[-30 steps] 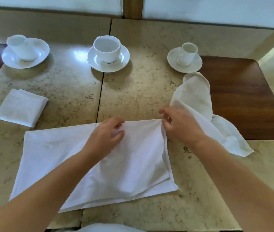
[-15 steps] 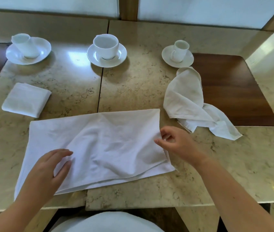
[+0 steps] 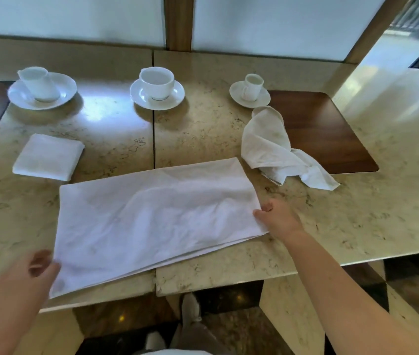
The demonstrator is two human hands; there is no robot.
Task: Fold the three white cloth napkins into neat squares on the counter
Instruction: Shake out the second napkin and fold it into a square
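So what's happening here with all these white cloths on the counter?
A person is folding napkins. The one in front, the half-folded napkin, lies as a long rectangle; the right hand pinches its right edge and the left hand is at its near left corner. One folded napkin already sits as a square to the left, and a crumpled napkin waits on the right. Three cups on saucers stand behind.

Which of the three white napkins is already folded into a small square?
The napkin at the far left, near the leftmost cup. It lies as a compact square, while the middle napkin is only a wide half-folded rectangle and the right napkin lies crumpled.
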